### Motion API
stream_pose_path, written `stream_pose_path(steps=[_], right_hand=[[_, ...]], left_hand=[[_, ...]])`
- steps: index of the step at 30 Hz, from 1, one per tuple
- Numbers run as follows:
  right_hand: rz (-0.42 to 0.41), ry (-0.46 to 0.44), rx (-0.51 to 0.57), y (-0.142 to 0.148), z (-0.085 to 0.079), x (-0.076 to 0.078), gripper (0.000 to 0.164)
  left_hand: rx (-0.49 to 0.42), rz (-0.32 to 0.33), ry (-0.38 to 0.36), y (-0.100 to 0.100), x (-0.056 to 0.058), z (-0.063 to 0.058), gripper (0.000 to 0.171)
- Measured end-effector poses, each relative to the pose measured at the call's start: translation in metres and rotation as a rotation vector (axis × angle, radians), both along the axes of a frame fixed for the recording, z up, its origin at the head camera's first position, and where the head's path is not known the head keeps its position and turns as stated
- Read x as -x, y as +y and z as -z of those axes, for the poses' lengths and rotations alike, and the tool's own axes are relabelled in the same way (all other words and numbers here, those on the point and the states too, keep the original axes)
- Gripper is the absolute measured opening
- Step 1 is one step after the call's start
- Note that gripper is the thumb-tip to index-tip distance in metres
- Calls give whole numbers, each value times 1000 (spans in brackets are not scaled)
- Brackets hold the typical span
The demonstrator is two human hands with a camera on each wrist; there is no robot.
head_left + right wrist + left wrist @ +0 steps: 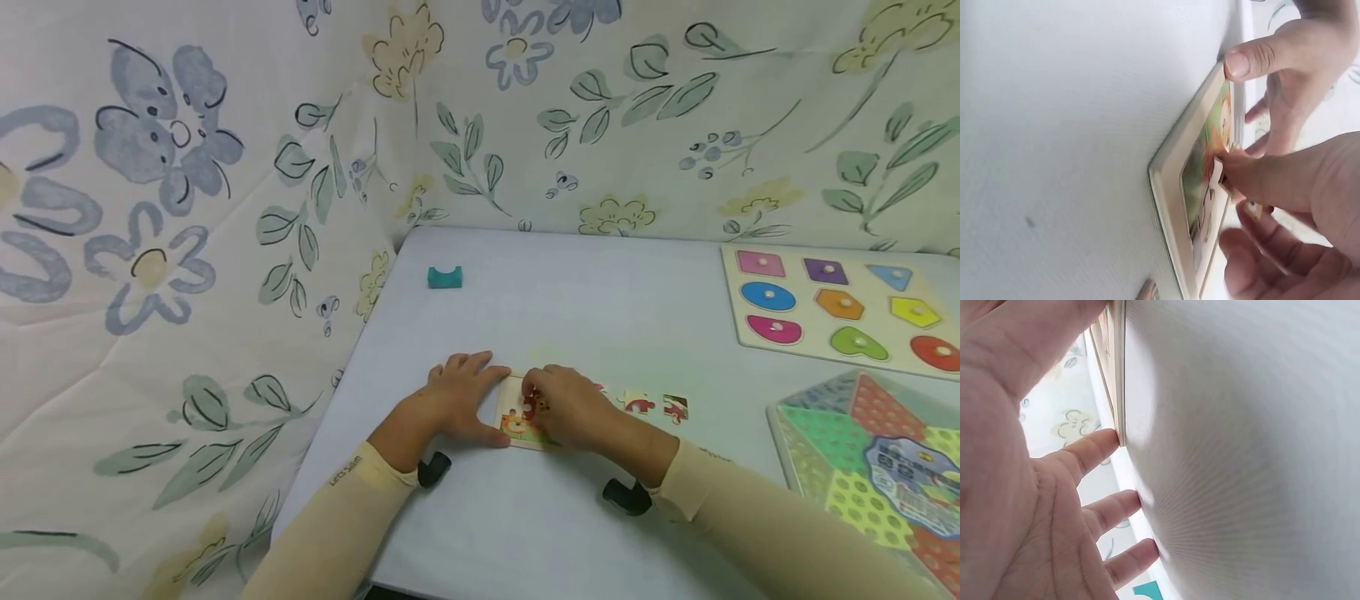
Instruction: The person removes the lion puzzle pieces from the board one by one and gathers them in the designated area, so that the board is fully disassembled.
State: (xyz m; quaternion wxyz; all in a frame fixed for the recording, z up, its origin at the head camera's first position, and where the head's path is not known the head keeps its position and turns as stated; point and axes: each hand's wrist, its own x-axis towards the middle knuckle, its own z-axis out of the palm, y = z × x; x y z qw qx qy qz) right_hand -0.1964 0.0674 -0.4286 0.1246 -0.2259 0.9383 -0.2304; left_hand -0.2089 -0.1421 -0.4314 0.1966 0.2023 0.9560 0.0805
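My left hand (461, 400) is spread, thumb and index finger touching the left side of the puzzle tray (511, 393), which lies flat on the table (495, 533). My right hand (576, 410) pinches a small puzzle piece (1217, 172) between thumb and fingers, tilted over the tray; whether it touches the pieces beneath, I can't tell. Two loose pieces (637, 403) lie right of the tray. I judge mine light, stiff and thin, probably wood, not slippery, its narrow tabs the fragile part; opposite edges seem the best hold, sparing those tabs.
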Motion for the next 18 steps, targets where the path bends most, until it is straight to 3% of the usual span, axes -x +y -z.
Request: stream_pose_path(steps=[9, 18], right_hand=[[15, -28, 144, 15, -8, -2, 16], [39, -54, 152, 65, -20, -6, 15]], left_hand=[[-5, 8, -6, 1, 1, 1, 101], [-13, 8, 7, 0, 1, 3, 101]])
